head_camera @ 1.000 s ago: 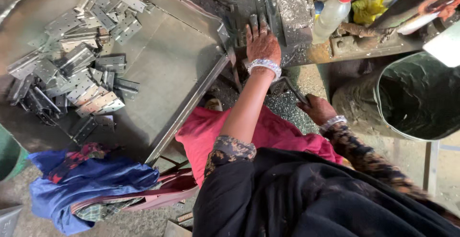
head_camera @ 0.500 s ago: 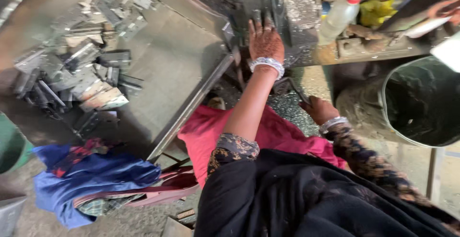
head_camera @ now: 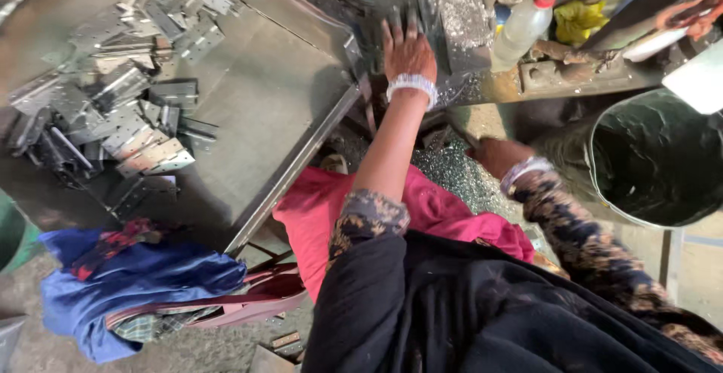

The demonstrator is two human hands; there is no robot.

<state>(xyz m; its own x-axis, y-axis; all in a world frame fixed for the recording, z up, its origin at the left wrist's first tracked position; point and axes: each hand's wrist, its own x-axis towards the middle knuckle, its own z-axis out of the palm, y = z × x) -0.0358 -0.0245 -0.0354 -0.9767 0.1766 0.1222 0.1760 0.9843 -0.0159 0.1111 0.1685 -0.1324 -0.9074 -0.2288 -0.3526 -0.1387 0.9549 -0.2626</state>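
Note:
My left hand (head_camera: 407,55), with a white beaded bracelet at the wrist, lies flat with fingers spread on the dark metal machine (head_camera: 374,0) at the top centre. My right hand (head_camera: 495,154) is lower and to the right, fingers curled, over a heap of metal shavings (head_camera: 450,168). A thin dark rod (head_camera: 461,130) sticks out of that fist toward the machine. Several flat perforated metal plates (head_camera: 124,109) are piled on the steel tray table (head_camera: 256,94) to the left, out of reach of both hands.
A plastic bottle with a red cap (head_camera: 523,26) and a yellow rag (head_camera: 580,19) sit on the rusty bench at the top right. A large dark bucket (head_camera: 655,158) stands at the right. Blue cloth and a bag (head_camera: 143,282) lie at the lower left. Pink fabric (head_camera: 324,215) covers my lap.
The view has shifted slightly. My left hand stays flat on the machine and my right hand stays by the shavings; neither has visibly taken or let go of anything.

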